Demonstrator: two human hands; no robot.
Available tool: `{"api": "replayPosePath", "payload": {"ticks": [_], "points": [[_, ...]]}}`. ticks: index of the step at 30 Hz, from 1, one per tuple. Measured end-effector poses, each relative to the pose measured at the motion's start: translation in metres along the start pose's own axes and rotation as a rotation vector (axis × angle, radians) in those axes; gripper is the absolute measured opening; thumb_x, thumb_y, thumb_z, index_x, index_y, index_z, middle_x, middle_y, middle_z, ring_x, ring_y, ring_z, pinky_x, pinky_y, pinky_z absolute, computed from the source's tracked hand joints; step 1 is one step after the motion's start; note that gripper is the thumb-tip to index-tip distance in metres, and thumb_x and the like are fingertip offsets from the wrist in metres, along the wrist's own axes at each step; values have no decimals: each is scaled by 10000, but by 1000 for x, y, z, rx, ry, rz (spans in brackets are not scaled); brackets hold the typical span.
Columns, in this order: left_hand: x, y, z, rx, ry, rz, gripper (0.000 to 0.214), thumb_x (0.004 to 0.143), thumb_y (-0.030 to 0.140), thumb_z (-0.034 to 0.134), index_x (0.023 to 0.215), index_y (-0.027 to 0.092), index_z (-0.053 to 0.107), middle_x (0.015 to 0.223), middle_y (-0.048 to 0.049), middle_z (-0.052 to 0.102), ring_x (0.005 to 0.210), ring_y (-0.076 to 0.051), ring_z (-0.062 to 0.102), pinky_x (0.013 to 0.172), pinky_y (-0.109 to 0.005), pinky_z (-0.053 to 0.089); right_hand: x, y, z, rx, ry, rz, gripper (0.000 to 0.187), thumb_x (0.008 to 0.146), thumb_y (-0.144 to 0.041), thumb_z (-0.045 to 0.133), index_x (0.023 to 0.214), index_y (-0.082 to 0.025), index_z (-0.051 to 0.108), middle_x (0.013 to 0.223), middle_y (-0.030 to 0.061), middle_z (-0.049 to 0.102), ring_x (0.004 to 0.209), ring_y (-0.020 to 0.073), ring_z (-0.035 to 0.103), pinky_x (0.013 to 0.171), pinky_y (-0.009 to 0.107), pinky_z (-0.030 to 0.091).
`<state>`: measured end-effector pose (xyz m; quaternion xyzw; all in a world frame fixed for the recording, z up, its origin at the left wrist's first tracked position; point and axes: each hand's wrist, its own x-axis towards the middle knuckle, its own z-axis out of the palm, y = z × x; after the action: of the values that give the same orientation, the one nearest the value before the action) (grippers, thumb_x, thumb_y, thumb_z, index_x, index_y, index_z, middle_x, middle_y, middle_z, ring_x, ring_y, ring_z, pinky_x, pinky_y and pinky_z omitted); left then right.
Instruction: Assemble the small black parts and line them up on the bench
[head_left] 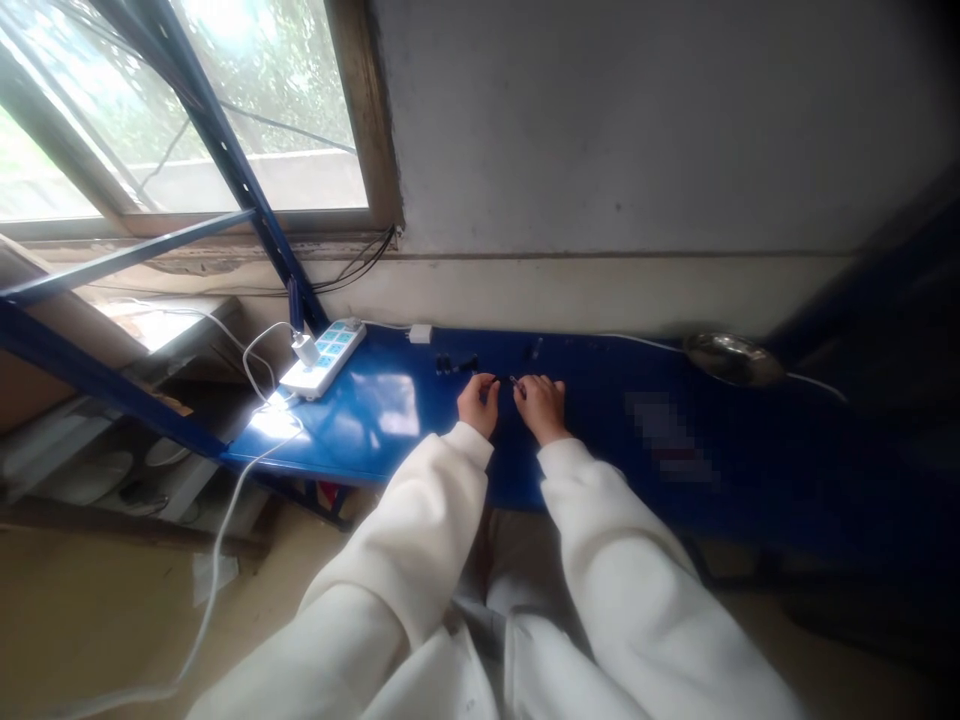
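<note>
My left hand (478, 405) is closed in a pinch above the blue table (375, 445); what its fingertips hold, if anything, is too small to name. A short gap to the right, my right hand (541, 406) pinches something tiny, with a dark, slightly shiny bit showing at the fingertips. The two hands face each other without touching. Just beyond my left hand lie several small black pieces (456, 366), too blurred to identify. Behind the right hand a small, faintly see-through item (535, 348) rests on the tabletop.
At the table's left end lies a white power strip (324, 362) with a white plug (305, 349) in it. A white adapter (421, 334) sits at the back edge. A shiny metal dome (731, 358) stands back right. A white cable (217, 560) hangs off the left side.
</note>
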<state>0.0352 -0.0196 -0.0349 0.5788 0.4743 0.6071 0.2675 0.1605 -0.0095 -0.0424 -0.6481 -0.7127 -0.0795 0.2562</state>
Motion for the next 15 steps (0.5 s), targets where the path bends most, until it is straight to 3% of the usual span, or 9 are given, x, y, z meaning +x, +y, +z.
{"api": "replayPosePath", "payload": {"ticks": [15], "points": [[0, -6, 2, 21, -6, 29, 165, 816, 299, 510, 914, 169, 538, 772, -42, 638, 667, -116, 600, 620, -237, 471, -1, 5, 6, -15, 99, -81, 155, 815, -170, 448, 704, -168, 556, 731, 62, 616, 739, 186, 467, 668, 317, 200]]}}
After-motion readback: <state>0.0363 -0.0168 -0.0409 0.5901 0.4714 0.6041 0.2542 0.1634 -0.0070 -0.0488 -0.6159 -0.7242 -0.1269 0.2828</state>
